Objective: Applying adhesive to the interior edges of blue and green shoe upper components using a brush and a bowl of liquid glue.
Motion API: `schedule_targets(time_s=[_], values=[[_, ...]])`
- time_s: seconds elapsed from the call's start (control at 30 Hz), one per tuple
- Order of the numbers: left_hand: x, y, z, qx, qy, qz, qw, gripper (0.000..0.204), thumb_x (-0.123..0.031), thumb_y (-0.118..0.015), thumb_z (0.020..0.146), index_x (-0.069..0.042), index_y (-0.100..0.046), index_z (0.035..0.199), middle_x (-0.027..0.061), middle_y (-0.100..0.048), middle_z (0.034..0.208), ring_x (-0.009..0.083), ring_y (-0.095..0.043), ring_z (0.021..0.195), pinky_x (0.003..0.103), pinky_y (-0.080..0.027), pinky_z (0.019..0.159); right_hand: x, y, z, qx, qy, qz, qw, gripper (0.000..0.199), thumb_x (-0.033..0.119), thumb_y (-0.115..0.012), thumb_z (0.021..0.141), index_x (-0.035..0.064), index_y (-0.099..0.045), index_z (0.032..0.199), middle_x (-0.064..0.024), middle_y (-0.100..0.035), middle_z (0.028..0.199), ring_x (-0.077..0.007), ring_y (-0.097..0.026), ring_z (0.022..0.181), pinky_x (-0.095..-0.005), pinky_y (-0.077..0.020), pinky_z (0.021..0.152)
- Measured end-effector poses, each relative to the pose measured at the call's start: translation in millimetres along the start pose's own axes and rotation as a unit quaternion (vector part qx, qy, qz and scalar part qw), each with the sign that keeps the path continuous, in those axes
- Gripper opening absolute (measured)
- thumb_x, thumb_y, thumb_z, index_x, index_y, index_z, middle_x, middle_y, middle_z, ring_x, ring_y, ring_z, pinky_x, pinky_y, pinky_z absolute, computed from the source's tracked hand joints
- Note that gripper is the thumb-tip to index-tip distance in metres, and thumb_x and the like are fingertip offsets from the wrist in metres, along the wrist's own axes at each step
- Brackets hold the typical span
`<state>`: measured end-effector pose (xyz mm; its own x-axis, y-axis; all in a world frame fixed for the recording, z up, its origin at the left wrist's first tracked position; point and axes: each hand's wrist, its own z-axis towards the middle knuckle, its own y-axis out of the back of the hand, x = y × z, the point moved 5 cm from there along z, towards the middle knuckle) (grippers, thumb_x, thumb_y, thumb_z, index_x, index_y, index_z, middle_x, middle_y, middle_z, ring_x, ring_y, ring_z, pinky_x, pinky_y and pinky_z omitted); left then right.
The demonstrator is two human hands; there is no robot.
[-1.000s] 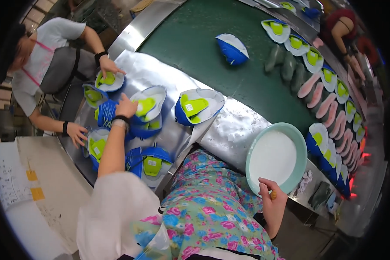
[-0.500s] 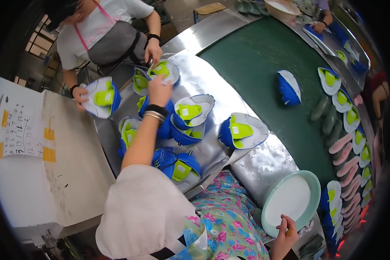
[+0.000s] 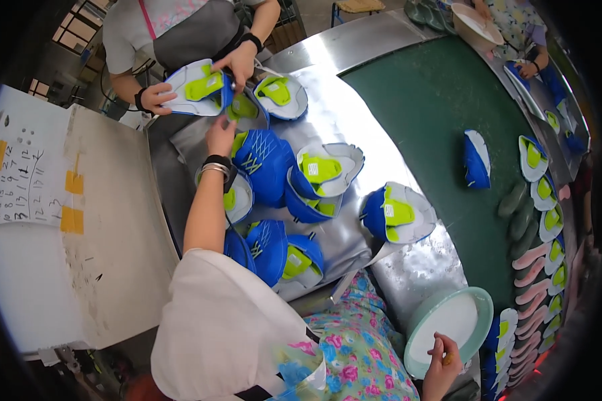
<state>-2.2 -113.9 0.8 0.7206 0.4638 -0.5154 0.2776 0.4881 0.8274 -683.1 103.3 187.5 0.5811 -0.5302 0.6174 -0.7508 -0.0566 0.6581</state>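
My left hand [image 3: 219, 136] is stretched far forward over the metal surface [image 3: 344, 117], fingers loosely spread and grasping nothing, its fingertips just beside a lime-green insole piece [image 3: 242, 107] at the far edge of the pile. A black band and a silver bangle sit on that wrist. Right of the hand lies a blue shoe upper [image 3: 264, 164], sole side hidden, and beyond it a white-rimmed upper with a green insole [image 3: 324, 167]. Another blue and green upper [image 3: 396, 214] rests alone nearer the belt.

My right hand [image 3: 443, 357] is low at the right, fingers closed on a small yellowish object I cannot make out, resting at the rim of a pale green round dish [image 3: 478, 314] with a white inside.

Across the surface a co-worker's hands [image 3: 237, 61] hold a white and green upper [image 3: 197, 87] up off the pile.

The dark green conveyor belt [image 3: 441, 100] runs beside the surface, carrying a single blue shoe [image 3: 476, 158]. A row of uppers and pink soles [image 3: 542, 220] lines its far side. A white sheet with yellow tape [image 3: 30, 180] lies on the left.
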Motion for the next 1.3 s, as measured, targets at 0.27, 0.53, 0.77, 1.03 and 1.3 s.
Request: schedule_targets(time_s=[0.27, 0.53, 0.77, 1.03, 1.3], values=[[-2, -70, 102, 0.137, -0.151, -0.185, 0.961, 0.057, -0.011, -0.066, 0.077, -0.013, -0.047, 0.131, 0.0195, -0.039, 0.145, 0.0398, -0.03, 0.137, 0.042, -0.025, 0.114, 10, -6, 17, -0.019, -0.009, -0.035, 0.999, 0.027, 0.022, -0.056, 0.097, 0.0011, -0.065, 0.112, -0.0118, -0.067, 0.087, -0.0176, -0.063, 0.076, -0.0298, -0.0489, 0.072], [-103, 2, 65, 0.102, -0.237, 0.262, 0.93, 0.042, -0.007, -0.053, 0.085, -0.016, -0.054, 0.126, 0.0164, -0.062, 0.115, 0.0371, -0.058, 0.106, 0.046, -0.048, 0.086, -19, -1, 36, -0.035, 0.042, 0.012, 0.998, 0.014, 0.01, -0.069, 0.084, -0.0001, -0.068, 0.094, -0.0163, -0.067, 0.085, -0.029, -0.064, 0.073, -0.0346, -0.05, 0.068], [-229, 92, 1, -0.173, -0.273, -0.008, 0.946, 0.025, -0.016, -0.057, 0.092, -0.001, -0.051, 0.111, 0.0211, -0.06, 0.103, 0.0398, -0.06, 0.09, 0.045, -0.047, 0.074, -23, 13, 21, -0.063, 0.09, 0.024, 0.994, 0.014, 0.008, -0.068, 0.085, -0.0011, -0.068, 0.095, -0.0144, -0.069, 0.087, -0.0234, -0.065, 0.073, -0.0298, -0.0497, 0.067], [-388, -261, -100, 0.216, -0.135, -0.07, 0.964, 0.038, -0.026, -0.063, 0.078, -0.002, -0.052, 0.105, 0.0291, -0.061, 0.108, 0.0472, -0.057, 0.103, 0.05, -0.045, 0.09, -46, 29, -8, -0.123, 0.056, 0.039, 0.99, 0.014, 0.007, -0.068, 0.084, -0.0011, -0.068, 0.095, -0.0148, -0.068, 0.085, -0.0232, -0.064, 0.069, -0.0306, -0.0491, 0.064], [-379, -213, -132, 0.29, -0.258, -0.212, 0.897, 0.051, -0.035, -0.055, 0.094, 0.005, -0.053, 0.125, 0.0233, -0.06, 0.123, 0.035, -0.059, 0.114, 0.039, -0.045, 0.095, -97, 60, -25, -0.16, -0.097, 0.104, 0.977, 0.014, 0.008, -0.066, 0.088, -0.0017, -0.068, 0.097, -0.0113, -0.068, 0.082, -0.0143, -0.061, 0.065, -0.0271, -0.0472, 0.059]])
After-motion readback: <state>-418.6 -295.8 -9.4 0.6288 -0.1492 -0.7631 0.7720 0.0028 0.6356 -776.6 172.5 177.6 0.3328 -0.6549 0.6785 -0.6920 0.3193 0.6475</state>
